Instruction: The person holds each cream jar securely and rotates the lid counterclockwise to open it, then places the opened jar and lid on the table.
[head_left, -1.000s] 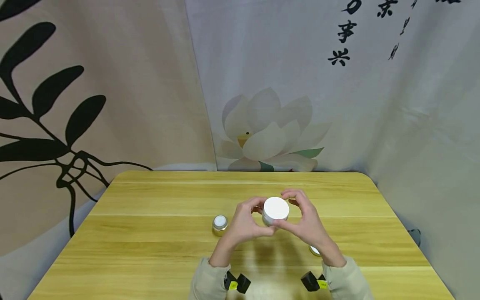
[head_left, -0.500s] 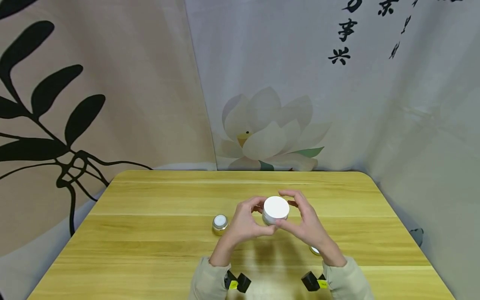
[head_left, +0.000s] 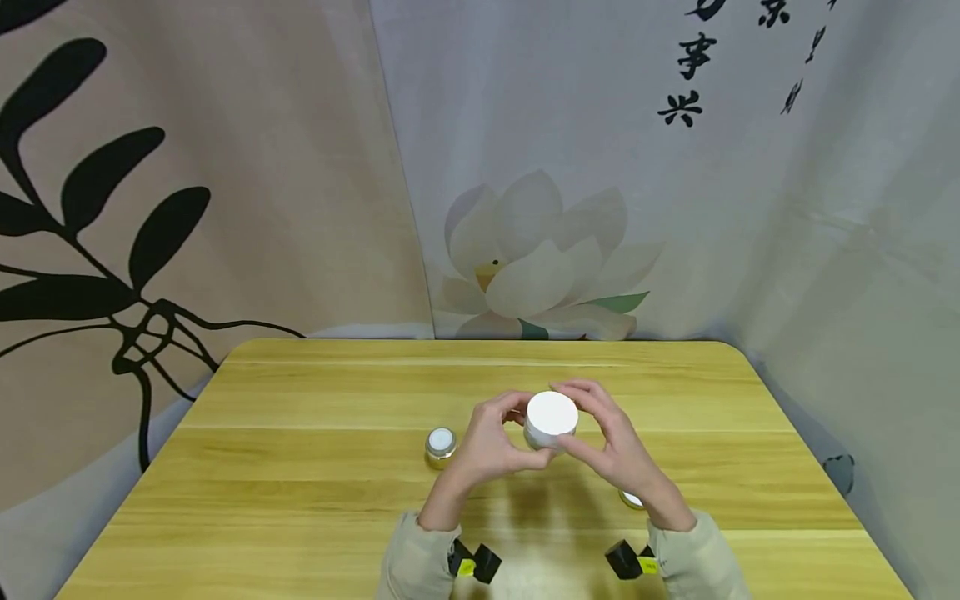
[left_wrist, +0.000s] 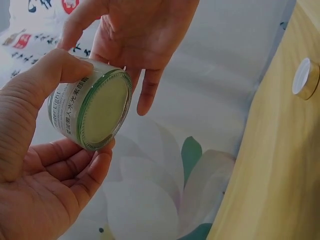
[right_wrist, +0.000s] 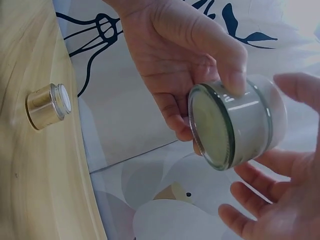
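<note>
Above the table, a cream jar [head_left: 551, 415] with a white lid is raised between both hands. My left hand [head_left: 491, 442] grips its glass body, thumb on one side and fingers on the other. In the left wrist view the jar [left_wrist: 95, 107] lies tilted, its pale green base and printed label showing. My right hand [head_left: 618, 450] curls its thumb and forefinger around the lid's edge; the other fingers stay spread. On the table stands a small gold jar [right_wrist: 44, 107] with a clear neck and white top. Partly hidden beside the right wrist lies a gold cap [left_wrist: 306, 79] with a white inside.
A wood-grain table [head_left: 315, 500] with rounded far corners lies under the hands. Behind it hangs a cloth backdrop [head_left: 300, 167] printed with leaves, a lotus and black characters. Black devices [head_left: 474, 562] sit at both sleeve cuffs.
The right forefinger and thumb have moved in closer around the white lid. The left hand and the jar have hardly moved. The head view has tipped down very slightly.
</note>
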